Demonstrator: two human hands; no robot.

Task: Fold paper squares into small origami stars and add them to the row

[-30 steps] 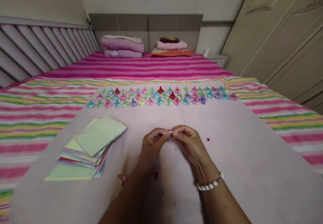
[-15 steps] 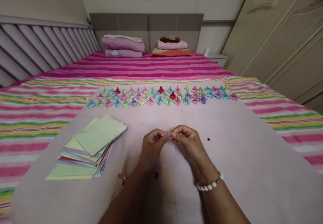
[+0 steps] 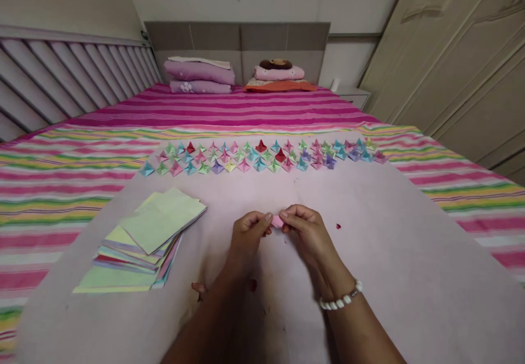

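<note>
My left hand (image 3: 247, 235) and my right hand (image 3: 305, 231) meet over a pale pink cloth (image 3: 389, 254) spread on the bed. Both pinch a small pink folded paper piece (image 3: 278, 221) between thumb and fingers, one hand at each end. A white bead bracelet (image 3: 340, 299) circles my right wrist. A stack of pastel paper sheets (image 3: 147, 238) lies to the left of my hands. Beyond them, two rows of several small folded paper shapes (image 3: 262, 156) in mixed colours run across the cloth.
The striped pink, green and yellow bedspread (image 3: 61, 178) surrounds the cloth. Folded bedding and pillows (image 3: 200, 75) sit by the headboard. A wardrobe (image 3: 459, 57) stands at the right, a slatted panel (image 3: 49, 79) at the left. Tiny red scraps (image 3: 338, 226) lie on the cloth.
The pink paper piece has turned from a thin edge-on strip to a flatter face between my fingertips. Both hands have stayed in place.
</note>
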